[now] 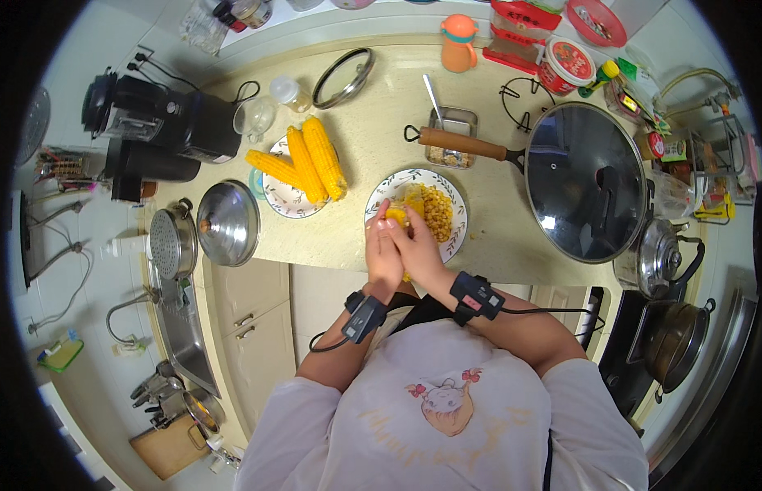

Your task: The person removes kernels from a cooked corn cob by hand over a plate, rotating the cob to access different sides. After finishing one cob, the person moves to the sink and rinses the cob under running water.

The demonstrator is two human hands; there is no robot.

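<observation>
My left hand (383,255) and my right hand (421,245) meet over the near left part of a patterned plate (459,221), both closed around an ear of corn (397,213) whose yellow kernels show between the fingers. Loose corn kernels (437,215) are heaped on the plate's right side, beside a piece of corn cob partly hidden by my hands. Further left, several whole ears of corn (319,156) lie across a second patterned plate (283,199). A few stray kernels lie on the counter right of the near plate.
A lidded pan (583,184) stands at right, its wooden handle (461,143) reaching over a metal container (459,119) with a spoon. A steel lid (229,223) and black blender (172,116) are at left. Behind are a glass lid (343,78) and orange bottle (459,44).
</observation>
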